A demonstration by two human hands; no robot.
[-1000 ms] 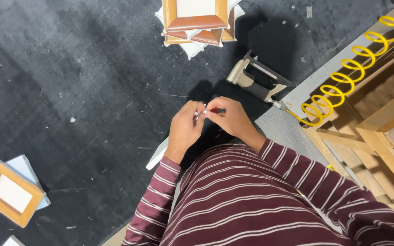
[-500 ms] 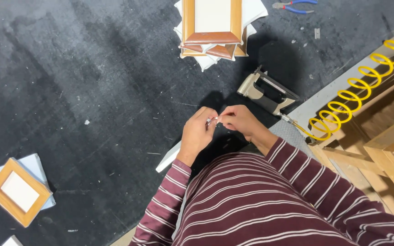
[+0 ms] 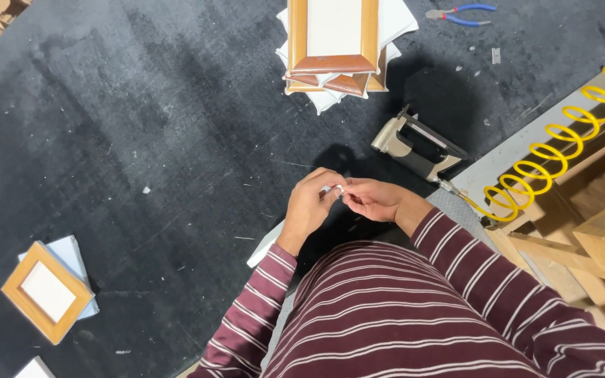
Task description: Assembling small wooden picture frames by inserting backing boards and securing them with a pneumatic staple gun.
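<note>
My left hand (image 3: 311, 206) and my right hand (image 3: 371, 199) meet over the black mat (image 3: 141, 140), fingertips pinched together on a small white piece (image 3: 338, 189) between them. The piece is too small to tell what it is. Both arms wear maroon striped sleeves. Just beyond my right hand lies a grey pneumatic stapler (image 3: 418, 149), untouched.
A stack of wooden picture frames (image 3: 334, 45) on white sheets sits at the top. Blue-handled pliers (image 3: 460, 12) lie top right. A yellow coiled air hose (image 3: 561, 150) runs right over wooden pieces (image 3: 582, 231). Another frame (image 3: 47, 292) lies at the lower left.
The view has shifted, so the frames and stapler sit lower in the picture. My hands stay together, still pinching the small white piece.
</note>
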